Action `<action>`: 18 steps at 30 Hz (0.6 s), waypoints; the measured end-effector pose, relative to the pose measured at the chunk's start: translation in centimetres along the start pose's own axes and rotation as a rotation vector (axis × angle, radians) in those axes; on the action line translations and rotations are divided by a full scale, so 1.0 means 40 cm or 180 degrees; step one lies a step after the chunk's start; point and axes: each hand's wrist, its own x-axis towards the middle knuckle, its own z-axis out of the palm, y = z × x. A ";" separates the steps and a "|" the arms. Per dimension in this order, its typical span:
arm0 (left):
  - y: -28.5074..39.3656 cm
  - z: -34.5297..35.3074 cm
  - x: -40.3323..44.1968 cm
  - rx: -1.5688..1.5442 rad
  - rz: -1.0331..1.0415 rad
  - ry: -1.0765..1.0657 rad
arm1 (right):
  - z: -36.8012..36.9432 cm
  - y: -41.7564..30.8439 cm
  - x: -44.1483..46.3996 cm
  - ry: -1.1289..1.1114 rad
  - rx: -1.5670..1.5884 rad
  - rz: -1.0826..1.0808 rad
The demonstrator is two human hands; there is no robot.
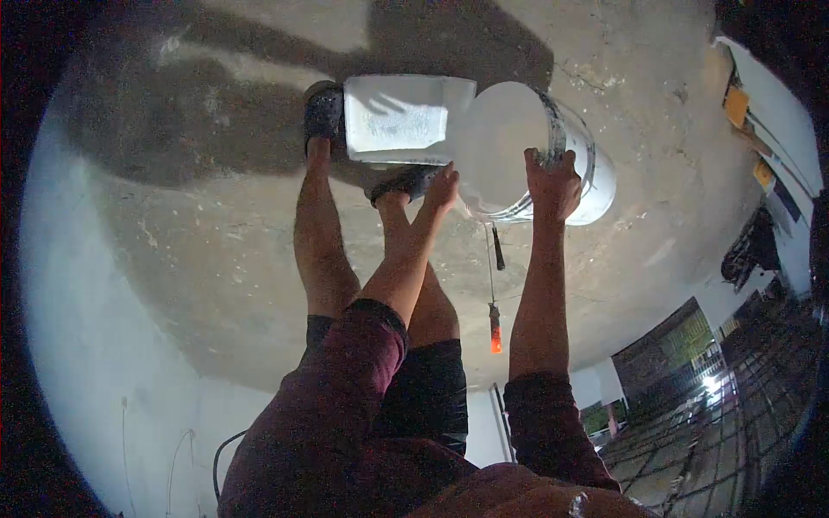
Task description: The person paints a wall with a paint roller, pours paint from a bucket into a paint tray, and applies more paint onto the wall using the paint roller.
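A white bucket (596, 186) is tilted on its side, its round opening turned toward a white rectangular tray (397, 121) on the floor. Pale, smooth material shows in the bucket's mouth. My right hand (553, 183) grips the bucket's dark-smeared rim from above, fingers curled. My left hand (442, 186) is closed at the bucket's lower left edge, beside the tray's near corner; exactly what its fingers hold is hard to make out. A hand-shaped shadow falls across the tray.
My feet in dark shoes (324, 112) stand beside the tray. A tool with a black and orange handle (495, 328) and a smaller dark handle (498, 250) lie on the concrete floor (216, 250). Boards (737, 106) and a dark heap (753, 246) are at the right.
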 end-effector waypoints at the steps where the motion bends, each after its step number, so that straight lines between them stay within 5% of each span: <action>1: 0.006 -0.004 -0.003 -0.0267 -0.0212 0.0097 | 0.008 -0.002 0.001 0.0006 -0.0008 -0.0015; 7: 0.044 -0.029 -0.005 -0.0981 -0.0802 0.0092 | 0.019 0.004 -0.001 -0.0133 -0.0205 0.0114; 11: 0.058 -0.053 -0.015 -0.0698 -0.0306 -0.0098 | 0.041 0.025 -0.003 -0.0149 -0.0310 -0.0012; 13: 0.075 -0.061 -0.003 -0.1057 -0.0915 -0.0245 | 0.024 0.009 -0.006 -0.0152 -0.0245 0.0024; 18: 0.038 -0.016 0.006 -0.1117 -0.0829 -0.0287 | 0.007 -0.005 -0.008 -0.0388 -0.0163 0.0470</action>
